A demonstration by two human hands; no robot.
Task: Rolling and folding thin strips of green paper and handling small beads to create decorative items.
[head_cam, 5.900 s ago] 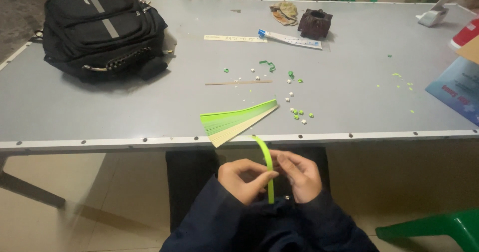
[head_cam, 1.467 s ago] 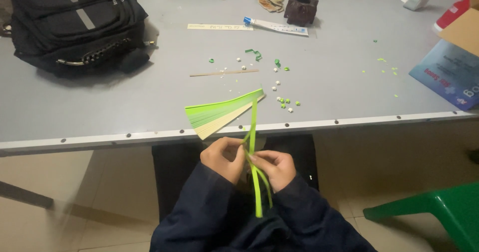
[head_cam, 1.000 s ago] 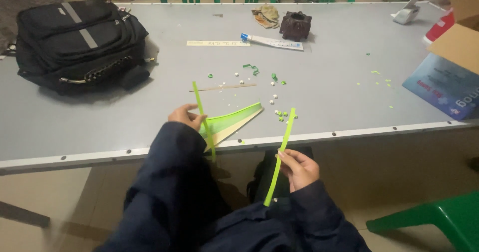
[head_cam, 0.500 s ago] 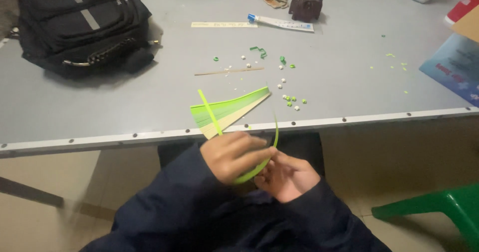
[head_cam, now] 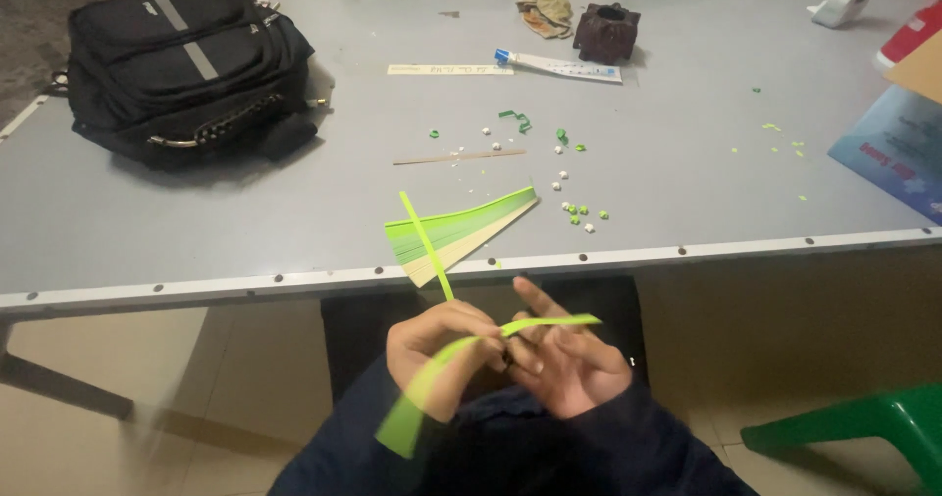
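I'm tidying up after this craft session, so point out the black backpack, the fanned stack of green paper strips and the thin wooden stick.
black fabric backpack (head_cam: 186, 59): head view, middle of its front panel.
fanned stack of green paper strips (head_cam: 456, 233): head view, centre of the fan.
thin wooden stick (head_cam: 459, 157): head view, mid-length of the stick.

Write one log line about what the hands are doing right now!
left hand: pinching green paper strip | right hand: fingers spread, touching strip | fanned paper strips: on table edge
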